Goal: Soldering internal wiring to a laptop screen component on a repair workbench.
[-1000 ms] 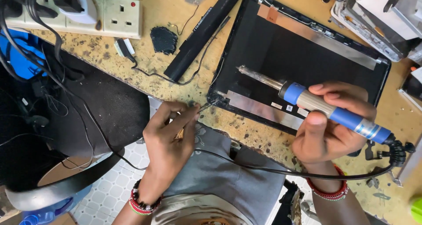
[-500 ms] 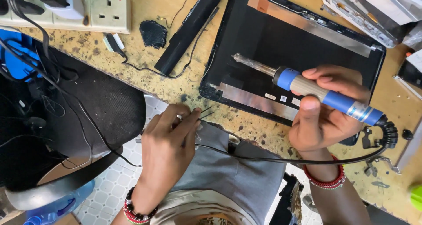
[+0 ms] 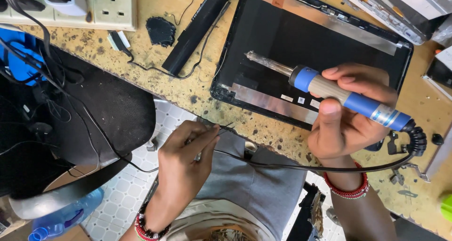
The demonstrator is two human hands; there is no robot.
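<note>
Soldering iron (image 3: 329, 92) (blue handle) is gripped in the right hand (image 3: 348, 123) above the laptop lid (image 3: 301, 43); left hand (image 3: 183, 158) pinches a thin wire (image 3: 225, 127).

left hand (image 3: 181, 163) low, fingers pinched together, wrist beaded, right hand (image 3: 351, 116) fisted in a firm grip, thumb up along top, wrist beaded, forearm angled down-right

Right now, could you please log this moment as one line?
right hand: grips soldering iron over laptop lid | left hand: pinches thin wire at bench edge
</note>
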